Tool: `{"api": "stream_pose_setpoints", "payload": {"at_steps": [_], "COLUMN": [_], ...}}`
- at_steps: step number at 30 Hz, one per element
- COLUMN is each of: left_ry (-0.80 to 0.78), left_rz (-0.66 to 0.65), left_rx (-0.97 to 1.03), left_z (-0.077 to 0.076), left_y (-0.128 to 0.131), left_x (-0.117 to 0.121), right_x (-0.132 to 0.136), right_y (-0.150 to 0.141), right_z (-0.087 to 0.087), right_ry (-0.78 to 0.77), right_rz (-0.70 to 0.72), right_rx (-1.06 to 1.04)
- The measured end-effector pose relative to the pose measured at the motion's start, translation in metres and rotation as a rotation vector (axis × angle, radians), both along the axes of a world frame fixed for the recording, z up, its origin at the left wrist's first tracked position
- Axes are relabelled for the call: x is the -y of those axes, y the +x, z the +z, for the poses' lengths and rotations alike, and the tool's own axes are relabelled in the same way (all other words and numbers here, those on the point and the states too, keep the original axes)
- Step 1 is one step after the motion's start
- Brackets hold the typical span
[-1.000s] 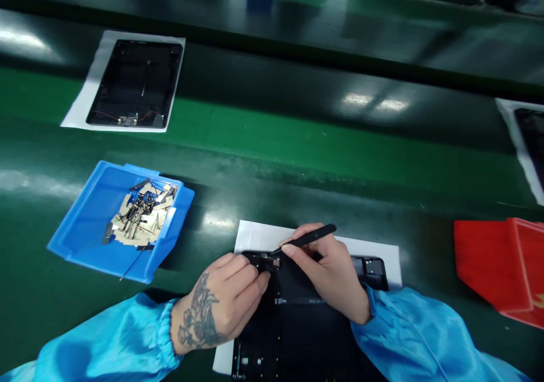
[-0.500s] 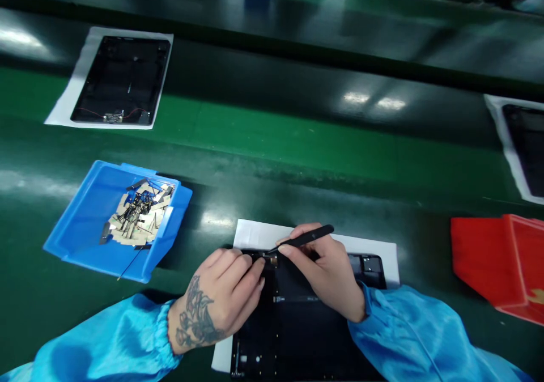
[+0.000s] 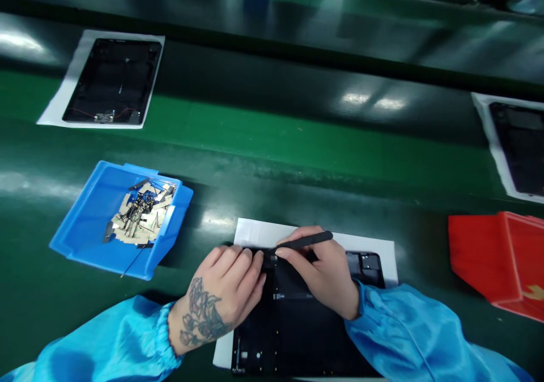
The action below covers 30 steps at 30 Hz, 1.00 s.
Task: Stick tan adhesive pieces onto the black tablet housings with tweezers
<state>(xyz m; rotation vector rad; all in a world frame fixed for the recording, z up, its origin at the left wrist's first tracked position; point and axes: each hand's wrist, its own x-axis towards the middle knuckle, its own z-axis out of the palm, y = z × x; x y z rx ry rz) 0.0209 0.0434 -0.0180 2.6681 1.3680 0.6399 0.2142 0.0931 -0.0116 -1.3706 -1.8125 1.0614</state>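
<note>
We are looking down on a long, glossy green-and-black workbench [image 3: 297, 144], with ceiling lights reflected in pale patches across it. A second bench strip runs beyond it at 12 o'clock. Two black tablet back panels lie on white paper further along: one at 11 o'clock [image 3: 113, 81], with thin red wire and a small board at its lower edge, and one at 2 o'clock [image 3: 521, 144], cut off by the edge of the view.

At 9 o'clock sits a blue plastic tray [image 3: 74, 226], holding a tangled heap of tan-backed strips and thin black cables [image 3: 138, 215]. One thin cable hangs over its near rim. At 3 o'clock a red plastic bin [image 3: 493, 257] stands with its inside out of our sight.

Right in front of us, a black panel [image 3: 297, 336] lies on a white sheet [image 3: 255, 234], its long axis seeming to run from 12 to 6 o'clock, with its near end at the bottom of the view. Our left hand [image 3: 221, 291], tattooed and in a blue sleeve, is curled closed, its fingers pressing on a small dark part [image 3: 268, 260] at the panel's far edge. Our right hand [image 3: 323, 274] pinches black tweezers [image 3: 306, 240], their tips pointing toward 9 o'clock and reaching that part.
</note>
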Motion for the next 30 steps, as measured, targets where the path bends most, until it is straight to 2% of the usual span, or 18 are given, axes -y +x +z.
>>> {"api": "stream_pose_setpoints", "payload": {"at_steps": [4, 8, 11, 16, 24, 30], "left_ry": [0.013, 0.020, 0.026, 0.012, 0.002, -0.023], "left_rz": [0.006, 0.009, 0.012, 0.012, 0.016, 0.017], "left_rx": [-0.014, -0.026, -0.030, -0.027, -0.010, 0.003], "left_z": [-0.001, -0.002, -0.003, -0.002, -0.001, -0.001], "left_y": [0.000, 0.000, -0.001, -0.001, 0.002, 0.001], "left_x": [0.000, 0.000, 0.000, 0.001, -0.001, -0.001], "right_x": [0.003, 0.004, 0.004, 0.006, 0.008, 0.008], "right_y": [-0.002, 0.003, 0.011, 0.019, 0.020, 0.016], "right_z": [0.000, -0.001, 0.000, 0.002, 0.002, 0.001], "right_ry": [0.170, 0.213, 0.184, 0.107, 0.098, 0.084], "right_rz": [0.041, 0.029, -0.003, -0.035, -0.006, 0.071], "right_rx": [0.057, -0.037, -0.073, -0.004, -0.015, 0.016]}}
